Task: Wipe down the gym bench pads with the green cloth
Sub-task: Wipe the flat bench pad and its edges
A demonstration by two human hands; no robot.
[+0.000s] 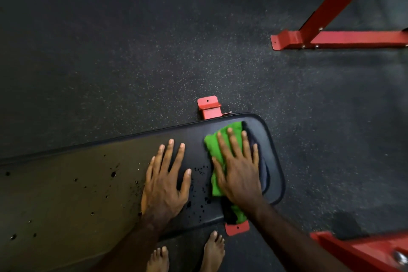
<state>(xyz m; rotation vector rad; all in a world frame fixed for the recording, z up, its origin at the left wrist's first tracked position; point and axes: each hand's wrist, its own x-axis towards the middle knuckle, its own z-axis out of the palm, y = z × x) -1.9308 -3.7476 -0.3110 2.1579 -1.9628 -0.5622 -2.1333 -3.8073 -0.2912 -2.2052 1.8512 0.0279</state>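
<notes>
A long black bench pad (pixel 92 174) runs from the left edge to a rounded end at centre right, its surface pitted with small holes. The green cloth (pixel 215 150) lies flat near that rounded end, and one corner hangs over the near edge. My right hand (pixel 239 168) presses on the cloth with straight, spread fingers. My left hand (pixel 166 180) rests flat on the bare pad just left of the cloth, fingers spread.
Red bench feet (pixel 208 107) stick out from under the pad on the far and near sides. A red steel frame (pixel 337 37) stands at the upper right, another red frame (pixel 362 252) at the lower right. Bare feet (pixel 213 249) stand on the speckled rubber floor (pixel 154 51).
</notes>
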